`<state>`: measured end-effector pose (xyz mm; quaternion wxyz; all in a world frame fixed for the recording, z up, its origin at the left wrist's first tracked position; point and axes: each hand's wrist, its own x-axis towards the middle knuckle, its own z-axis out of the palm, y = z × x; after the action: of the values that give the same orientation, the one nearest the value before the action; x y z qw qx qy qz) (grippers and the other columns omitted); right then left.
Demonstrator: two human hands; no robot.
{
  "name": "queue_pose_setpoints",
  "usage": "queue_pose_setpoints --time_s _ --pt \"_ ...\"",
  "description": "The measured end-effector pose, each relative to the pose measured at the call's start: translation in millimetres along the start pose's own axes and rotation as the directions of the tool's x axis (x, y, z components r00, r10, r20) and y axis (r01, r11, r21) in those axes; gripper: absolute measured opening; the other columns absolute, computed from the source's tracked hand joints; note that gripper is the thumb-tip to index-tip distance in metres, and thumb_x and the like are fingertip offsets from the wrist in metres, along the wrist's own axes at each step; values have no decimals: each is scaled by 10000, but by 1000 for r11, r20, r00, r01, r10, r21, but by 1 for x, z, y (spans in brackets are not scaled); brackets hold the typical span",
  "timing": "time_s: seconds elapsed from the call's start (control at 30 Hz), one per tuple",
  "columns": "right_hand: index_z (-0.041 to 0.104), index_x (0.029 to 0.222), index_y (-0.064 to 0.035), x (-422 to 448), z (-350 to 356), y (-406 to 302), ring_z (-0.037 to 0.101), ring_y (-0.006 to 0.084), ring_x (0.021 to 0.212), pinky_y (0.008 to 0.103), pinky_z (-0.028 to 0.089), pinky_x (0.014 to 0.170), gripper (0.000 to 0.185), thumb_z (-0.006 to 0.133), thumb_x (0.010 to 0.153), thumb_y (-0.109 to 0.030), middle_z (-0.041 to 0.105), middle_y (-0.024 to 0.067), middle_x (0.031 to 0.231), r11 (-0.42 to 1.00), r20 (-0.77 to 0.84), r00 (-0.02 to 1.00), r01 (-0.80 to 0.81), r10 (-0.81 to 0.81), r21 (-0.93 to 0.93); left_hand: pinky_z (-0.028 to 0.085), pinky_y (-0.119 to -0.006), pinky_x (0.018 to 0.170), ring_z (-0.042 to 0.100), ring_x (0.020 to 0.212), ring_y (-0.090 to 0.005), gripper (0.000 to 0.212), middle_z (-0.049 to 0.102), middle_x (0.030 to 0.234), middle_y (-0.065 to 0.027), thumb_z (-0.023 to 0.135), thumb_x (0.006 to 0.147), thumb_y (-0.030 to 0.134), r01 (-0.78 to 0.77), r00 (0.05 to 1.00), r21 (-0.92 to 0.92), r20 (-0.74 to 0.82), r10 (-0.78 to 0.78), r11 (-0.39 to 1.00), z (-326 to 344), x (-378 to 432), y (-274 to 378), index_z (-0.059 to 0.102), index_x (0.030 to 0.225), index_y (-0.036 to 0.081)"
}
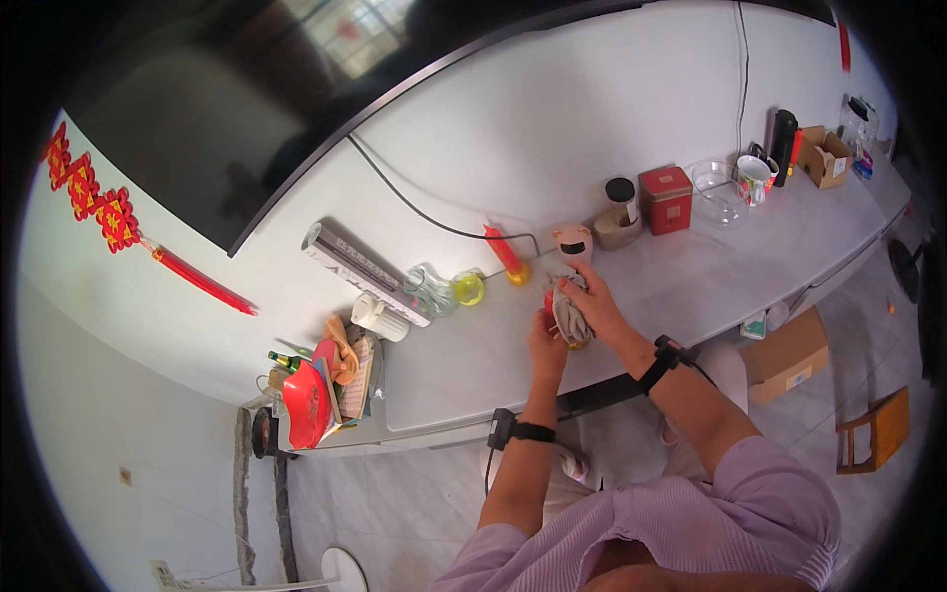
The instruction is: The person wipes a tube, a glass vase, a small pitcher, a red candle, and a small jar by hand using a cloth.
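My right hand presses a crumpled grey cloth against a red object. Most of that object is hidden by the cloth and my fingers; a gold part shows below the cloth. From the near left side, my left hand grips the red object just above the grey tabletop. Behind them, close to the wall, stands a red candle-shaped ornament with a gold base. A pink pig-faced container is just beyond my right fingertips.
Rightward along the wall are a dark-lidded jar, a red tin, a glass bowl, a white mug and an opened cardboard box. On the left lie a long roll box, a white jug and a red plastic item.
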<state>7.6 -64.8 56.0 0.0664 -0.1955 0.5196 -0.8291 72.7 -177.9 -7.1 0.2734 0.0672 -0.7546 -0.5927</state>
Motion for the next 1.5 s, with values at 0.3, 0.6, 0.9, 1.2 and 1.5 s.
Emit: queue_pose_setpoints --time_s 0.3,0.6,0.9,1.2,1.5 --pt "556 1159 -21 -12 -22 76 596 77 832 235 500 727 259 596 979 -203 633 16 976 957 -16 983 -174 183 232 563 -318 799 670 931 -229 336 659 1038 -125 674 805 -49 -115 993 179 -8 118 977 -4 -6 16 588 1125 6" --pt "576 1123 6 -1 -16 42 593 89 839 244 499 704 269 605 969 -212 643 29 973 944 -3 963 -264 269 198 573 -326 761 686 902 -250 330 680 1001 -126 675 776 -66 -91 996 141 -6 93 986 -11 5 13 587 1081 24" --pt "598 1072 -2 -20 -51 72 591 143 781 301 497 717 237 618 939 -196 648 89 874 954 18 999 -43 50 -296 539 -282 706 637 864 -138 347 650 1003 -52 712 769 -24 -186 972 251 188 141 950 -23 12 9 599 1092 35" --pt "607 1153 -29 -29 -41 77 608 170 822 317 508 769 279 624 925 -189 677 126 961 899 63 998 -1 32 -438 508 -266 662 624 782 -123 282 661 990 -81 701 866 110 59 993 -21 107 -56 998 -39 11 25 617 1118 16" --pt "591 1106 26 -14 7 13 583 131 817 274 483 725 278 627 941 -195 653 72 900 995 -10 997 -81 81 -63 490 -257 675 615 754 -112 224 678 881 -22 634 947 217 149 986 -10 80 -148 989 -47 17 40 662 1068 30"
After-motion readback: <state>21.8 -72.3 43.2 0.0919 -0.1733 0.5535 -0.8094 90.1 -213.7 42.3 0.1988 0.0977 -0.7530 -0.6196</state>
